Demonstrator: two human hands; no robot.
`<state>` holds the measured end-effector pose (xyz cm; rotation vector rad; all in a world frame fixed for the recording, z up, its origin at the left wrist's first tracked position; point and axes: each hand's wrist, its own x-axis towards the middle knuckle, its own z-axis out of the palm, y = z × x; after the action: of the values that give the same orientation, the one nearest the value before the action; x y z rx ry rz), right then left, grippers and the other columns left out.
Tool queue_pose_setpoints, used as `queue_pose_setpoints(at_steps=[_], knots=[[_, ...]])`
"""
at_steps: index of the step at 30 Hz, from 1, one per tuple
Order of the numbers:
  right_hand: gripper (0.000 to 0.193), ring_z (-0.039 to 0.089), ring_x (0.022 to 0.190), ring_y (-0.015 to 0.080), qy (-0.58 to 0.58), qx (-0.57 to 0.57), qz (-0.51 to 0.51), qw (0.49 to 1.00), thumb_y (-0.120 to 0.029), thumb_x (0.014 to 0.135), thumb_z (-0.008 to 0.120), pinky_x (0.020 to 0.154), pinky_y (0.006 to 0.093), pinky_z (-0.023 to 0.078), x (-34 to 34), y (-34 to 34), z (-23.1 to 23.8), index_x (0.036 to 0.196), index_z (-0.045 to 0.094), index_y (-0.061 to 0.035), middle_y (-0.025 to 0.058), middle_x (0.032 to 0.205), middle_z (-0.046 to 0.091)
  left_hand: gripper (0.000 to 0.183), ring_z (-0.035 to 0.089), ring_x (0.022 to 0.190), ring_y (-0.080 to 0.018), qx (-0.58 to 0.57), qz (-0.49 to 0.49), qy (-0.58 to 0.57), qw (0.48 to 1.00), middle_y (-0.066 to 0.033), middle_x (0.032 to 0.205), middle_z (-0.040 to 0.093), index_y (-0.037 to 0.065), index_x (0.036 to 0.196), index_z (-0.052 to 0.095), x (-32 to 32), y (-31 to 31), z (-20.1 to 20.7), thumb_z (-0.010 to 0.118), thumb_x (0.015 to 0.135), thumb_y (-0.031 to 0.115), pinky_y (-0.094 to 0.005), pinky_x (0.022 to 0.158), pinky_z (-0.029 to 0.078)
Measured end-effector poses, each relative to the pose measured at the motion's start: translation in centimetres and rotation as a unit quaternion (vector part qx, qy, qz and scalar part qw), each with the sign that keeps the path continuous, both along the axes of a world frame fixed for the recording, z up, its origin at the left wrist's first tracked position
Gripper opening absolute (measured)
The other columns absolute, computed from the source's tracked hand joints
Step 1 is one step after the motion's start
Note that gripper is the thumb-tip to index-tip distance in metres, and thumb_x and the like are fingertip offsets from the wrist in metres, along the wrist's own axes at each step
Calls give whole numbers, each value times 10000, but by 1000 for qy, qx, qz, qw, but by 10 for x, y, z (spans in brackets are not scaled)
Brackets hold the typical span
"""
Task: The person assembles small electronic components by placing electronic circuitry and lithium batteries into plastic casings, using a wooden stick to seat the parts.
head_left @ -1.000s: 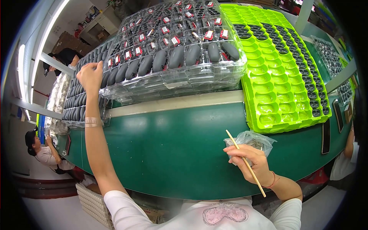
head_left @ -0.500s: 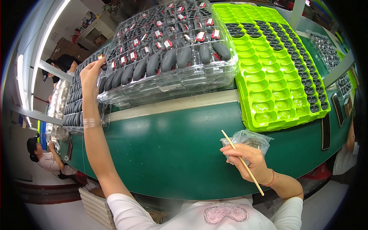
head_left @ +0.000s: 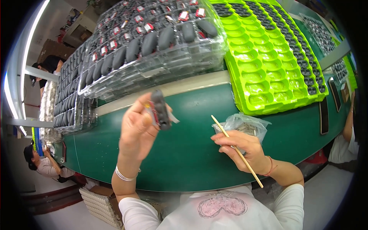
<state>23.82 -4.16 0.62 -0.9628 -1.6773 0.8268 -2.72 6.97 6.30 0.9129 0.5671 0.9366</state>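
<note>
My left hand (head_left: 137, 128) is raised over the table, its fingers pinching a small dark part with red and white bits (head_left: 160, 110). The part is slightly blurred, so its exact kind does not show. A thin wooden stick (head_left: 237, 151), like a chopstick, lies slantwise in the grip of my right hand (head_left: 245, 149), its upper end pointing to the far left. Just behind that hand sits a clear plastic bag (head_left: 262, 124) with many small metal pieces (head_left: 247, 129) in it.
Clear plastic trays (head_left: 153, 73) with dark oval shells and red-and-white parts are stacked at the back. A bright green tray (head_left: 253, 78), partly filled with dark pieces, stands to their right. Phones (head_left: 324, 115) lie at the right edge. Other people (head_left: 40, 159) sit at the left.
My left hand has come back from the clear tray toward the middle of the table, carrying the dark part. My right hand keeps the stick near the bag. The view has shifted slightly.
</note>
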Motion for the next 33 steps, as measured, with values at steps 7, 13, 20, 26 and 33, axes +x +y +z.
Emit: queue_pose_setpoints(at_steps=[7, 13, 20, 26, 33], knots=[[349, 658, 717, 201, 0, 39, -61, 997, -79, 772, 830, 590, 284, 529, -3, 1, 7, 1062, 652, -5, 133, 1000, 660, 538, 644, 1091, -205, -115, -104, 5, 988, -145, 1186, 644, -10, 1339, 455, 42, -44, -35, 712, 922, 214, -349, 972, 497], [217, 649, 677, 207, 10, 57, -63, 996, 15, 763, 772, 579, 293, 521, 5, -4, 6, 945, 660, -17, 111, 893, 659, 558, 650, 1076, -211, -163, -155, -5, 974, -145, 1178, 643, 3, 1345, 449, 48, -52, -43, 712, 924, 259, -341, 963, 506], [240, 604, 742, 274, -144, 161, -258, 942, 79, 872, 590, 747, 459, 541, 90, -79, 13, 1085, 543, -22, 155, 880, 598, 657, 664, 1019, -227, -191, -138, -26, 972, -161, 1141, 630, -21, 1399, 429, 31, -48, -61, 703, 923, 341, -353, 902, 545], [275, 605, 984, 313, -466, 77, -506, 722, 123, 889, 525, 878, 442, 489, 142, -193, 23, 1150, 549, 38, 200, 1057, 606, 657, 675, 978, -244, -219, -183, -42, 957, -180, 1128, 623, -56, 1403, 426, 31, -37, -73, 676, 938, 336, -356, 849, 575], [284, 578, 1060, 335, -363, 143, -507, 768, 98, 905, 524, 953, 446, 460, 125, -151, 21, 1185, 534, 57, 219, 1143, 578, 615, 673, 997, -248, -214, -201, -48, 955, -181, 1136, 637, -35, 1379, 470, 26, -41, -71, 703, 923, 304, -375, 896, 551]])
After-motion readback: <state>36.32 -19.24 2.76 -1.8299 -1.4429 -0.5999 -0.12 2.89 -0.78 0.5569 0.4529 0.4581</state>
